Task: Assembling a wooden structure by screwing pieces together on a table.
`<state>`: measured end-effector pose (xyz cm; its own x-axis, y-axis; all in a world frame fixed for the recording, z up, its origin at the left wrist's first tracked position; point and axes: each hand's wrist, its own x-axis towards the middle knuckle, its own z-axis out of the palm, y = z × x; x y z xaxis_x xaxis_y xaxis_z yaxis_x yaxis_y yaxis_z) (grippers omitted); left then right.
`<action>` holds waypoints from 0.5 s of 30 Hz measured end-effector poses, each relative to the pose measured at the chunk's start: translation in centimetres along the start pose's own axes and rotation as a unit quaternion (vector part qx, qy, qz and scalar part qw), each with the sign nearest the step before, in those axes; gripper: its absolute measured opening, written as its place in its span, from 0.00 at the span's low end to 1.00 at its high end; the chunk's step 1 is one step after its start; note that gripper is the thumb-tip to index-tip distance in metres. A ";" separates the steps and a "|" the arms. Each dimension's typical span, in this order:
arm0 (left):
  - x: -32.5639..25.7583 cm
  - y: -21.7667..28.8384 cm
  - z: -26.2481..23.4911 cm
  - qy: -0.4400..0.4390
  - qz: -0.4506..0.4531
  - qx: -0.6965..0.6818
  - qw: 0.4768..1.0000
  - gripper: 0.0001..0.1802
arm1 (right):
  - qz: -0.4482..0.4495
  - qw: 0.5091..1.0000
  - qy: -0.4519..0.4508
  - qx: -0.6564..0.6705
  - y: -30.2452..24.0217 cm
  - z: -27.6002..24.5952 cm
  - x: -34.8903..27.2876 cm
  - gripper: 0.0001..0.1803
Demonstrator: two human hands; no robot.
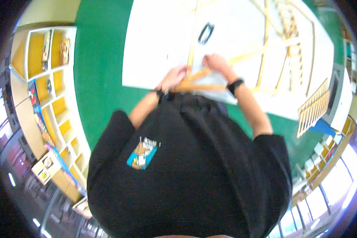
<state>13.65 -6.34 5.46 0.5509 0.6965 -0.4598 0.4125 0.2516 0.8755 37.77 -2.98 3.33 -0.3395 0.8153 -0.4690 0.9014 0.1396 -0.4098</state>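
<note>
On a large white board point(154, 51), my left hand point(174, 78) is at the near edge, fingers bent together against a long wooden strip point(192, 43) that runs away from me. Slight blur softens its fingertips. My right hand point(217, 62) is closed just to the right, above a slanting wooden strip point(200, 74); what its fingers hold, if anything, is hidden. Another wooden strip point(210, 87) lies crosswise at the board's near edge, below both hands. Beyond the hands lies a small black oblong object point(206, 33), too blurred to name.
More joined wooden strips point(263, 51) and a ladder-like wooden lattice point(291, 35) lie on the board's right side. A slatted wooden rack point(314, 109) stands by its right corner. The floor point(97, 59) is green. White open shelves point(73, 59) line the left.
</note>
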 end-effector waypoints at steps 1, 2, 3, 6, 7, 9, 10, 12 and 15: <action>-0.2 -1.0 0.0 0.041 -0.003 0.018 0.999 0.18 | -0.009 1.000 -0.004 -0.013 -0.4 0.2 0.2 0.16; 0.1 -2.8 -0.2 0.069 0.038 0.058 0.995 0.19 | -0.015 1.000 -0.014 0.006 -0.7 0.1 0.3 0.16; 0.2 -2.0 0.3 0.085 0.012 0.057 0.995 0.20 | 0.015 1.000 -0.003 -0.010 -0.3 1.0 -0.2 0.16; -0.2 -0.9 0.4 0.095 -0.079 -0.074 0.990 0.23 | 0.014 0.999 0.035 -0.013 -0.6 1.4 -1.4 0.16; 0.1 -0.7 0.3 0.110 -0.071 -0.046 0.990 0.21 | 0.010 0.999 0.046 -0.021 -1.1 0.6 -1.6 0.16; 0.2 -1.7 0.2 0.136 -0.064 -0.020 0.988 0.20 | 0.033 0.999 0.000 0.010 -2.7 -0.7 -2.4 0.18; 0.6 -2.7 0.0 0.125 -0.043 0.007 0.991 0.19 | 0.027 1.000 0.003 0.006 -3.1 -0.9 -2.4 0.18; 2.1 -3.9 0.7 0.102 -0.015 0.037 0.994 0.19 | 0.033 0.999 0.010 0.023 -1.9 -0.2 -2.5 0.17; 2.6 -4.1 1.3 0.094 -0.078 -0.151 0.981 0.16 | 0.042 0.998 0.041 0.031 -1.0 0.7 -2.4 0.16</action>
<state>14.35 -6.45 0.47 0.3424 0.7378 -0.5817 0.2316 0.5338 0.8133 37.54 -5.49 4.30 -0.2385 0.8666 -0.4384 0.9066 0.0369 -0.4203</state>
